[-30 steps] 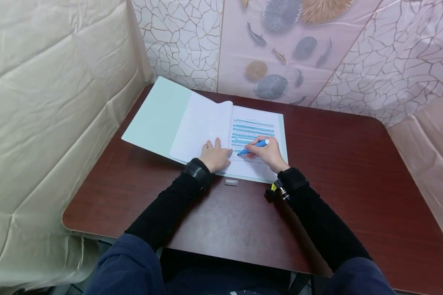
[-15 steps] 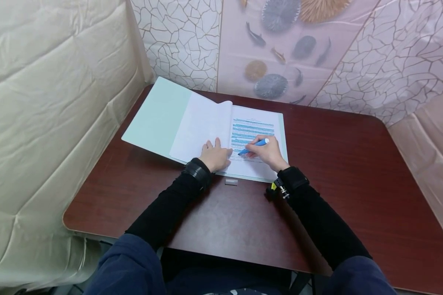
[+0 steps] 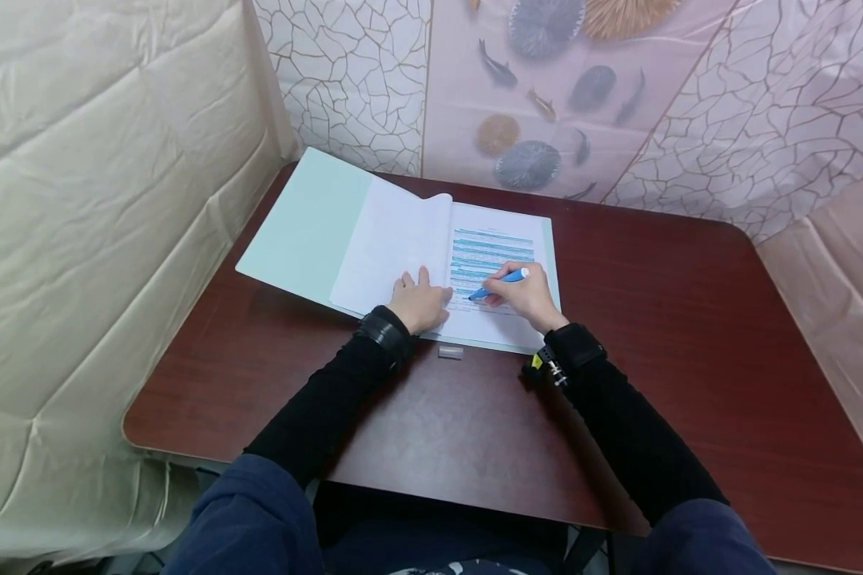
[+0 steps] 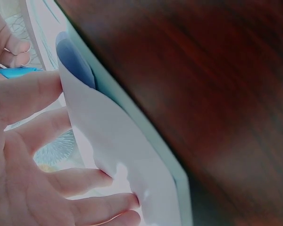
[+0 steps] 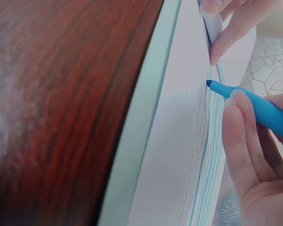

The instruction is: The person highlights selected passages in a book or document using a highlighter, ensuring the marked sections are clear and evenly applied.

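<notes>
A pale green folder [image 3: 309, 231] lies open with white sheets in it. Its right-hand page [image 3: 503, 326] bears printed lines, many of them marked in blue. My right hand [image 3: 534, 294] pinches a blue marker [image 5: 269, 113] between thumb and fingers. In the right wrist view the dark tip is right at a printed line below the blue-marked ones. My left hand [image 3: 420, 308] rests with fingers spread on the turned-over sheet [image 3: 388, 239], close to the fold. The left wrist view shows its fingertips on the white paper, which curls up near the folder's edge.
A small grey piece [image 3: 450, 352] lies on the dark red-brown table [image 3: 690, 359] just in front of the folder. A quilted cream cover [image 3: 115, 239] hangs at the left, and patterned sheeting [image 3: 345, 88] stands behind the table.
My right hand and the marker have moved slightly to the right along the page. The left hand stays in place on the sheet.
</notes>
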Action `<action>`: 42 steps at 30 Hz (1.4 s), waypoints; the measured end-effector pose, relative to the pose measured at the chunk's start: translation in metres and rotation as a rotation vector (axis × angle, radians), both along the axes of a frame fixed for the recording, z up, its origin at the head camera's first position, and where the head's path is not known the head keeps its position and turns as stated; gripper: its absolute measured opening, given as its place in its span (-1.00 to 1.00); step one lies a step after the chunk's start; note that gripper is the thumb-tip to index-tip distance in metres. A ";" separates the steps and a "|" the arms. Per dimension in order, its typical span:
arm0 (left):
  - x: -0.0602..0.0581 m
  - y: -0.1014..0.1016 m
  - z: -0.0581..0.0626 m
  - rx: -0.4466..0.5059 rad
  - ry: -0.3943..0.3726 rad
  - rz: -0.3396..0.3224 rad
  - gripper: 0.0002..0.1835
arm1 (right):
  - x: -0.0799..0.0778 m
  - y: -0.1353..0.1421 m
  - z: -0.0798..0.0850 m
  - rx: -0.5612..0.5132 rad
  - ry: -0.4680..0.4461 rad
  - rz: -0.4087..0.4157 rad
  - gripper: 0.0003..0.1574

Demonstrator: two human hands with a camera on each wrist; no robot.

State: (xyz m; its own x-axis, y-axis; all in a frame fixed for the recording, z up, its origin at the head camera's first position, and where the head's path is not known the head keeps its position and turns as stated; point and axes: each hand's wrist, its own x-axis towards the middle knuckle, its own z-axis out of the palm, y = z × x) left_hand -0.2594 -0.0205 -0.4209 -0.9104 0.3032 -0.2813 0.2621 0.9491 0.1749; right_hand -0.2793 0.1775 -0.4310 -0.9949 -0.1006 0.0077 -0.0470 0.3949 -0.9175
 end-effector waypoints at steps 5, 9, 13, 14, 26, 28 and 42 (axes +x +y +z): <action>-0.001 0.000 0.000 -0.002 -0.007 0.000 -0.42 | 0.000 0.001 0.000 0.013 0.005 -0.010 -0.83; -0.001 0.000 0.000 -0.006 -0.006 -0.002 -0.42 | 0.000 0.002 -0.001 0.022 0.015 -0.015 -0.85; -0.001 0.000 0.000 -0.011 0.000 -0.005 -0.42 | 0.000 0.003 -0.002 0.016 0.025 -0.016 -0.86; -0.001 0.000 0.000 -0.010 0.000 -0.005 -0.42 | 0.000 0.003 -0.002 0.014 0.026 -0.019 -0.85; -0.001 -0.001 0.000 0.004 0.001 -0.003 -0.43 | 0.000 0.005 -0.003 0.009 0.038 -0.031 -0.85; 0.000 -0.001 0.000 0.006 0.000 -0.002 -0.42 | 0.000 0.006 -0.003 0.008 0.046 -0.021 -0.85; 0.000 -0.001 0.001 0.002 0.005 -0.007 -0.43 | 0.012 0.007 0.016 -0.004 0.027 0.029 -0.77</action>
State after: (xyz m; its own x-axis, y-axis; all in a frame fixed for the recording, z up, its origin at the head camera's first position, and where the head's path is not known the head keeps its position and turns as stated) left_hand -0.2595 -0.0215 -0.4198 -0.9095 0.3106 -0.2764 0.2699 0.9467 0.1756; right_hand -0.2668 0.1847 -0.4152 -0.9910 -0.1290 0.0354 -0.0834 0.3890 -0.9175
